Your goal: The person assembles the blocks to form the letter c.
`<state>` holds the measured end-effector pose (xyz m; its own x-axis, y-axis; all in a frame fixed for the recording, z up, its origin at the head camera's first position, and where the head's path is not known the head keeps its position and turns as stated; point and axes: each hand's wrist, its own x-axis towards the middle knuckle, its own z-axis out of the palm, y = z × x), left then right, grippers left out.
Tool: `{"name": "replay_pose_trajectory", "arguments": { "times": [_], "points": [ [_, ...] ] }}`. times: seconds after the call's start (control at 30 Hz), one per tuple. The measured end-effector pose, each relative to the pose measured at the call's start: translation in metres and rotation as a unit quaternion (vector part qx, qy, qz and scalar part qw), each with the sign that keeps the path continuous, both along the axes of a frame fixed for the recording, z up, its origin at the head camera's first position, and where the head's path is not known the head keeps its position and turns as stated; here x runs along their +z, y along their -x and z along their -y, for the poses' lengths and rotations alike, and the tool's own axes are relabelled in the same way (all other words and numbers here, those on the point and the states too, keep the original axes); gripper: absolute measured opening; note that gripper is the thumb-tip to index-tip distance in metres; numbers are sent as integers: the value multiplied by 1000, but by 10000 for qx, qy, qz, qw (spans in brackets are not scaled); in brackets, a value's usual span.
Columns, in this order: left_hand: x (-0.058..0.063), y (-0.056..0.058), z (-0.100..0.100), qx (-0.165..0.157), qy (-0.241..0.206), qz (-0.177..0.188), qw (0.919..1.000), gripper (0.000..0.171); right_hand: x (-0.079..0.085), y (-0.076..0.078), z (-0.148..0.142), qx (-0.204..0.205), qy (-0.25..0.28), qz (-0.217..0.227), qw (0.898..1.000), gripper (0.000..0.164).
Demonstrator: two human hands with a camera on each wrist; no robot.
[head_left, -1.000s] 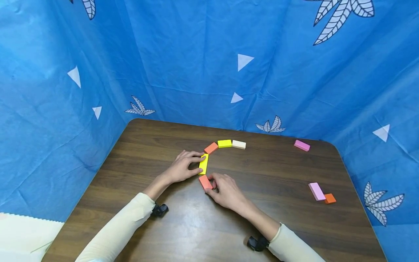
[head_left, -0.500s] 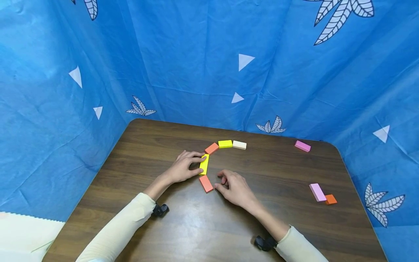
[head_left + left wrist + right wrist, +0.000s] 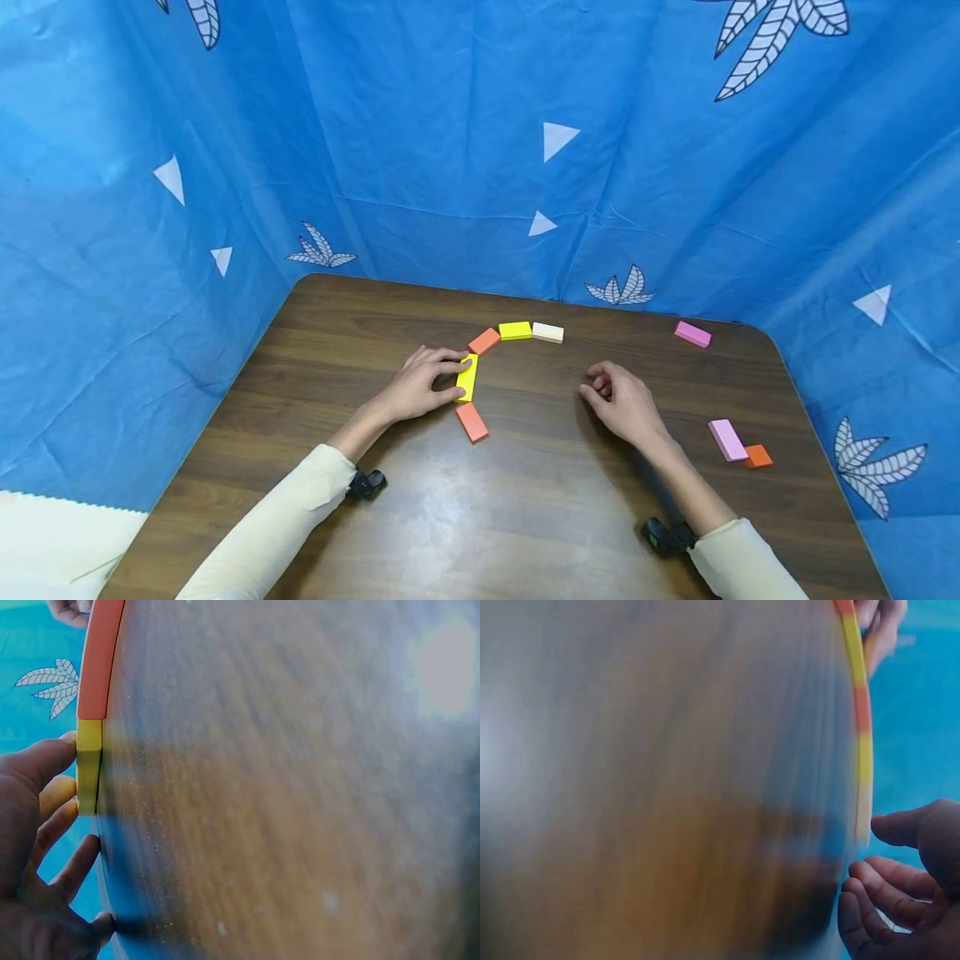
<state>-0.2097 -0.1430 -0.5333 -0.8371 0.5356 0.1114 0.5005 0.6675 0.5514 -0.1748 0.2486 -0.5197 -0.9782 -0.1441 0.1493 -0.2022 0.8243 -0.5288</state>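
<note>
My left hand [image 3: 420,387] holds a yellow block [image 3: 467,378] lying on the table, thumb at its near end and fingers toward its far end. In the left wrist view the thumb and fingers of the left hand [image 3: 41,825] meet the yellow block [image 3: 88,761]. A coral block [image 3: 472,422] lies at its near end. An orange block [image 3: 484,341], another yellow block [image 3: 515,331] and a cream block [image 3: 547,332] continue the curved row. My right hand [image 3: 624,406] hovers over the table right of the row, fingers loosely curled, holding nothing.
On the right side of the table [image 3: 360,533] lie a pink block [image 3: 692,334], a light pink block [image 3: 727,440] and an orange block [image 3: 758,456] touching it. Blue patterned cloth [image 3: 465,167] surrounds the table's back and sides.
My right hand has let go of the coral block and moved right, away from the row. The coral block stays in place. My left hand has kept its position on the yellow block.
</note>
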Motion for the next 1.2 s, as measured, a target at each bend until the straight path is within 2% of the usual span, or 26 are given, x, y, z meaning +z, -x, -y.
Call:
{"name": "replay_pose_trajectory", "arguments": {
  "times": [0.17,0.47,0.6,0.8,1.03,1.2],
  "points": [
    [1,-2,3,45,-36,57,10000,56,0,20,-46,-269,-95,-154,9995,26],
    [-1,-2,1,4,0,-65,10000,56,8,43,-110,-855,-276,277,9956,29],
    [0,-3,1,40,-1,19,10000,57,10,51,-125,-1261,-67,327,9915,32],
    [2,-3,1,15,-27,-9,10000,57,12,61,-139,-1946,364,293,9798,35],
    [1,-3,1,-33,-7,-12,10000,57,5,75,-156,-1989,488,-301,9783,34],
    [0,-2,0,-37,50,-44,10000,57,3,77,-163,-1975,533,-71,9788,47]
  ]
}}
